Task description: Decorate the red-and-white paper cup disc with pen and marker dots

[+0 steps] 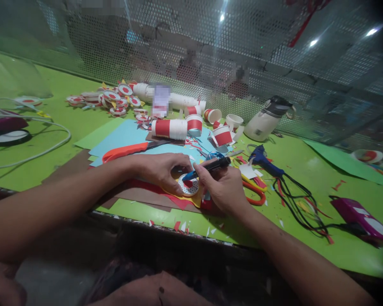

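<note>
Paper disc (189,186), white with a red centre, lies on yellow paper (196,199) near the desk's (306,170) front edge; the left hand (161,170) pins it with pressed fingers while the right hand (225,189) pinches a blue-tipped pen (207,167), apparently marking the rim. Orange scissors (255,193) crowd the right; a glue gun (264,161) and stacked cups (170,128) lie farther back, leaving little open room.
</note>
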A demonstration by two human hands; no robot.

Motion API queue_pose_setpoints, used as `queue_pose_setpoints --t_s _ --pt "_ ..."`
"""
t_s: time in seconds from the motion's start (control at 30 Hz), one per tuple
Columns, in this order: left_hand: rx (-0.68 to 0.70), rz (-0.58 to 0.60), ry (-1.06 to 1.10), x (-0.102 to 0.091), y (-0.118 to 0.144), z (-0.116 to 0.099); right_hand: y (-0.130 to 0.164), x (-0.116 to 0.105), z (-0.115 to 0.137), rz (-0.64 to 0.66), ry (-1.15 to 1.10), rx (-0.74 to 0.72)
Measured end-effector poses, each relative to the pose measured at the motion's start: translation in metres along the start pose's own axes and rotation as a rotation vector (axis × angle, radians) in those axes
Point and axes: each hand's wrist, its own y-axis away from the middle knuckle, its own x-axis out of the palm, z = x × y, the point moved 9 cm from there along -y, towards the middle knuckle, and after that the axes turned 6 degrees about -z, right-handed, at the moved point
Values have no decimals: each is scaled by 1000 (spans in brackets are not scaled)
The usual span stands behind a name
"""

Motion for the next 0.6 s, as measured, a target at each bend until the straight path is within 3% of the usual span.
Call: queue_pose_setpoints --t_s 0.6 --pt "-1 9 9 1 1 3 0 1 0 -1 36 -23"
